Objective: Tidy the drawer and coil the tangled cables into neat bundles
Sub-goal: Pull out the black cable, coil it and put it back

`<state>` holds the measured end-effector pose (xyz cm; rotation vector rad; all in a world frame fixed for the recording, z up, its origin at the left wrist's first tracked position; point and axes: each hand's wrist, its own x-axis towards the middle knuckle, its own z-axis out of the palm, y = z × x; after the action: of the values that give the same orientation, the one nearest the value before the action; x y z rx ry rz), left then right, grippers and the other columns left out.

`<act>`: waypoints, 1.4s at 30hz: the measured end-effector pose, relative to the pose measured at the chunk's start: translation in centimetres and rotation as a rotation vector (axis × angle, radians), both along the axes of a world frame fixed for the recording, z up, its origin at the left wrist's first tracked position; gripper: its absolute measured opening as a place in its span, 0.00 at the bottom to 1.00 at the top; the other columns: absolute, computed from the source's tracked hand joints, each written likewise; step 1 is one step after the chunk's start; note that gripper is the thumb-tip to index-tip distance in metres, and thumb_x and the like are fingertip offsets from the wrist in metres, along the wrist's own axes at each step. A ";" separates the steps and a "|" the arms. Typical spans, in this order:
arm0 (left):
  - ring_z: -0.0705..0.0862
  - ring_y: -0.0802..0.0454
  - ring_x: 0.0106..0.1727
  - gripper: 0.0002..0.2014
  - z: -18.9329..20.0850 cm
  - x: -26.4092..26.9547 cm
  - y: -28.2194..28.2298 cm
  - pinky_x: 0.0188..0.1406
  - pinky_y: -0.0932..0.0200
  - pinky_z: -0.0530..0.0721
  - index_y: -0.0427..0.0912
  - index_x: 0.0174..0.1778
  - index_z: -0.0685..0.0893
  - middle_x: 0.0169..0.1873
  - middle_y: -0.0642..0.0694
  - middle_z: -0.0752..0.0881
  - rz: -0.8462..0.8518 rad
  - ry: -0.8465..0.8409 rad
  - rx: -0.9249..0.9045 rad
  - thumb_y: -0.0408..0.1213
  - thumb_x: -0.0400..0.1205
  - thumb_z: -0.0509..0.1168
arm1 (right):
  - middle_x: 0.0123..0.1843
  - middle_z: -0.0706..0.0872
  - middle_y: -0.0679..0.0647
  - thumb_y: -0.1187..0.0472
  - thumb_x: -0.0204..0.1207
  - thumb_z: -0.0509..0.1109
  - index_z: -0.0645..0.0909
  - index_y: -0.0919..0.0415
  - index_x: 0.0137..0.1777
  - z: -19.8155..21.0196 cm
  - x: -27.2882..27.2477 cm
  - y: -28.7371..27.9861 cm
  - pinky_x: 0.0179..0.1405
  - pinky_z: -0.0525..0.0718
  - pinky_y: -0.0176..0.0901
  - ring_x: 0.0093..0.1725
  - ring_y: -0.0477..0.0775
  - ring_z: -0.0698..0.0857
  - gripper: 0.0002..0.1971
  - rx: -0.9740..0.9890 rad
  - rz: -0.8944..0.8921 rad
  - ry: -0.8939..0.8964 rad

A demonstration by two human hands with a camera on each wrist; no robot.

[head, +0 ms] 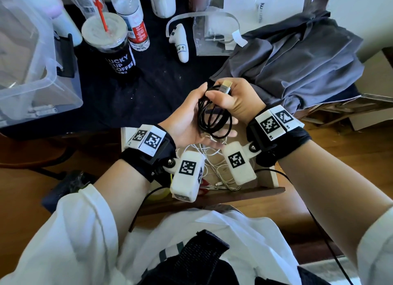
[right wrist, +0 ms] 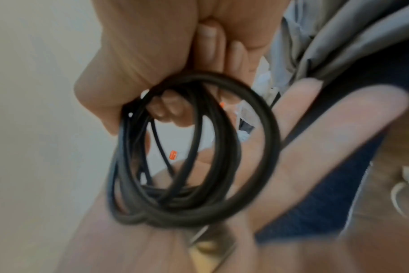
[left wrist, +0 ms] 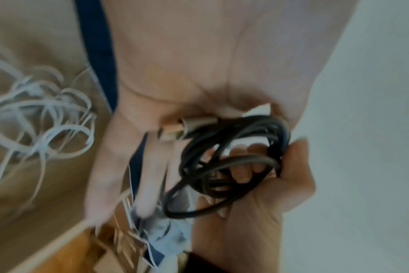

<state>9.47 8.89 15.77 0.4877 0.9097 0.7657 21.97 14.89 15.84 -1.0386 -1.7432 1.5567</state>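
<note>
A black cable [head: 214, 118] is coiled into loops and held over the open wooden drawer [head: 274, 178]. My right hand [head: 238, 101] grips the top of the coil, and the cable's gold plug [head: 225, 86] sticks up past its fingers. My left hand [head: 187, 123] lies palm up under the coil with its fingers straight, supporting the loops. The left wrist view shows the black cable [left wrist: 229, 166] and gold plug [left wrist: 175, 127] against the palm. In the right wrist view the black cable [right wrist: 192, 157] hangs from the curled fingers [right wrist: 166, 110]. Tangled white cables [head: 212, 161] lie in the drawer.
On the dark tabletop stand a coffee cup [head: 110, 48], a water bottle [head: 134, 18], a white controller [head: 180, 42] and a plastic bag [head: 214, 33]. A clear plastic bin [head: 25, 61] is at the left, a grey cloth [head: 293, 57] at the right.
</note>
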 end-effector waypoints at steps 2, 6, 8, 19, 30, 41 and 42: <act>0.89 0.45 0.47 0.29 0.2 -0.1 -0.2 0.48 0.49 0.85 0.46 0.59 0.80 0.44 0.42 0.90 -0.003 -0.054 -0.001 0.63 0.82 0.43 | 0.24 0.71 0.48 0.55 0.68 0.71 0.75 0.69 0.36 0.3 0.0 0.1 0.26 0.69 0.27 0.23 0.38 0.70 0.15 0.013 0.037 0.019; 0.88 0.45 0.44 0.37 -0.3 -0.6 -0.2 0.37 0.52 0.84 0.49 0.61 0.79 0.47 0.40 0.89 -0.100 0.039 0.107 0.73 0.71 0.47 | 0.23 0.73 0.49 0.62 0.72 0.71 0.74 0.69 0.37 0.3 0.4 0.2 0.20 0.69 0.25 0.19 0.38 0.71 0.11 -0.027 0.111 0.045; 0.87 0.46 0.45 0.47 -0.7 -1.0 -0.2 0.32 0.57 0.82 0.44 0.65 0.76 0.49 0.39 0.88 -0.214 0.081 0.173 0.76 0.60 0.59 | 0.20 0.73 0.42 0.64 0.73 0.71 0.74 0.68 0.37 0.2 0.5 0.3 0.18 0.68 0.25 0.17 0.38 0.71 0.10 -0.044 0.146 0.024; 0.77 0.56 0.27 0.10 -0.6 -1.0 0.1 0.19 0.66 0.73 0.35 0.43 0.78 0.28 0.46 0.79 -0.305 0.181 0.081 0.25 0.67 0.68 | 0.22 0.82 0.44 0.62 0.74 0.70 0.73 0.62 0.35 0.1 0.9 0.2 0.24 0.75 0.31 0.23 0.39 0.78 0.10 -0.158 0.239 -0.012; 0.63 0.58 0.14 0.09 -0.7 0.6 0.4 0.12 0.71 0.59 0.53 0.32 0.88 0.14 0.52 0.68 -0.275 0.612 0.162 0.37 0.77 0.71 | 0.17 0.74 0.42 0.58 0.75 0.71 0.78 0.68 0.41 0.0 0.5 0.4 0.18 0.68 0.24 0.17 0.38 0.73 0.12 -0.076 0.183 -0.161; 0.64 0.61 0.09 0.13 -0.7 -0.8 0.2 0.08 0.75 0.58 0.43 0.20 0.82 0.11 0.50 0.69 -0.347 0.386 0.001 0.34 0.72 0.70 | 0.36 0.86 0.49 0.57 0.70 0.75 0.83 0.53 0.39 -1.2 -0.6 0.1 0.42 0.82 0.36 0.37 0.42 0.84 0.04 0.079 0.246 -0.157; 0.63 0.61 0.09 0.13 -1.8 -1.8 0.3 0.08 0.74 0.57 0.43 0.18 0.83 0.11 0.51 0.69 -0.324 0.321 -0.047 0.35 0.70 0.69 | 0.35 0.86 0.47 0.56 0.70 0.76 0.82 0.51 0.37 -2.2 -1.7 0.3 0.41 0.81 0.36 0.36 0.41 0.83 0.05 0.046 0.262 -0.175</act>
<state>7.66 9.17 13.96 0.7098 1.1096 0.3752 20.26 15.23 13.61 -0.9797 -2.0953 1.6123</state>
